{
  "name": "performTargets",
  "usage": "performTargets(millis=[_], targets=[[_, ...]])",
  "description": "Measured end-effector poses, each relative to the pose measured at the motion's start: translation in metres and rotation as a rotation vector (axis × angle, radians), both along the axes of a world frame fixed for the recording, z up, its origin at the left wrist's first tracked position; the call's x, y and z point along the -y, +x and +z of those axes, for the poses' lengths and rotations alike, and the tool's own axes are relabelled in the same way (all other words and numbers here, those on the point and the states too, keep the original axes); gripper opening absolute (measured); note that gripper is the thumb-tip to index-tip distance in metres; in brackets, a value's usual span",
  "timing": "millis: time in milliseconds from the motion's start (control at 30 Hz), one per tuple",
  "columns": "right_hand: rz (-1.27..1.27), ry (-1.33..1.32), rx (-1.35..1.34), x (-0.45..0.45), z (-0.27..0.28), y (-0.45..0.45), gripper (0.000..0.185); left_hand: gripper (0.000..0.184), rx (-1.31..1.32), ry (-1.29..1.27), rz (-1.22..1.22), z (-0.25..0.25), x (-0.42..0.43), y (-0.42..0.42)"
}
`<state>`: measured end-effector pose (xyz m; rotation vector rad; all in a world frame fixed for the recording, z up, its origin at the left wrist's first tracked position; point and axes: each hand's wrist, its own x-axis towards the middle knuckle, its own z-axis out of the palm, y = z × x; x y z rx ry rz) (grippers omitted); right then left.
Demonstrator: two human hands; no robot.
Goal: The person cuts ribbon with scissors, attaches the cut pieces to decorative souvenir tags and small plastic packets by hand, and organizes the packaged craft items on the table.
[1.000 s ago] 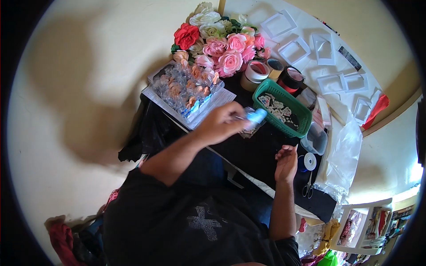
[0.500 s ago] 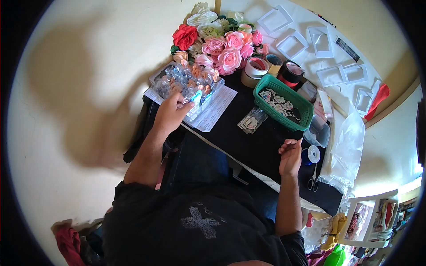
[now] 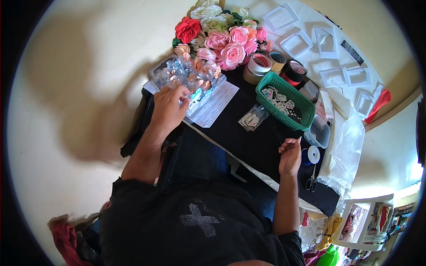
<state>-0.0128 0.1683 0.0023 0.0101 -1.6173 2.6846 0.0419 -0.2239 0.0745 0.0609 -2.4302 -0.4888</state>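
Note:
My left hand (image 3: 167, 108) is at the near edge of a pile of small clear plastic packets (image 3: 175, 73) with peach and blue pieces inside. Its fingers are bent and apart over the packets, and the fingertips are partly hidden; no held item shows. Under the pile lie printed paper sheets (image 3: 217, 105). My right hand (image 3: 290, 158) rests palm up at the table's near side, fingers loosely curled and apart, with nothing visible in it. Close to it are a spool of blue ribbon (image 3: 313, 154) and scissors (image 3: 312, 182).
A green basket (image 3: 265, 98) holds white cut-outs, with a clear packet (image 3: 253, 119) of similar pieces beside it. Tape rolls (image 3: 259, 65), artificial roses (image 3: 231, 54) and a clear plastic tub (image 3: 320, 135) stand behind. White box frames (image 3: 295, 43) lie on the white surface.
My left hand has shifted slightly left, its fingers now bent and drawn back over the packets. My right hand stays in place. The view has moved slightly.

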Motion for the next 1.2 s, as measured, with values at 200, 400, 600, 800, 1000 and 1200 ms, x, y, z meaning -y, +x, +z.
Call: performTargets(millis=[200,400,600,800,1000,1200], targets=[[0.004,0.001,-0.004,0.001,0.001,0.001,0.036,0.018,0.167,0.065,-0.096,0.011,0.014,0.005],[-0.011,-0.003,0.028,0.000,0.001,0.000,0.033,0.017,0.262,-0.070,-0.084,0.003,0.010,0.002],[-0.007,0.013,0.029,0.001,0.003,0.001,0.030,0.015,0.262,-0.071,-0.086,0.007,0.010,0.002],[-0.008,0.040,0.017,-0.003,-0.005,-0.001,0.025,0.017,0.175,-0.108,-0.163,0.034,-0.003,0.022],[-0.009,-0.005,0.012,-0.003,-0.006,-0.002,0.035,0.018,0.042,0.068,-0.408,0.039,-0.061,0.016],[-0.114,0.701,-0.234,0.002,-0.005,0.029,0.017,0.017,0.227,0.164,-0.795,0.003,-0.135,-0.009]])
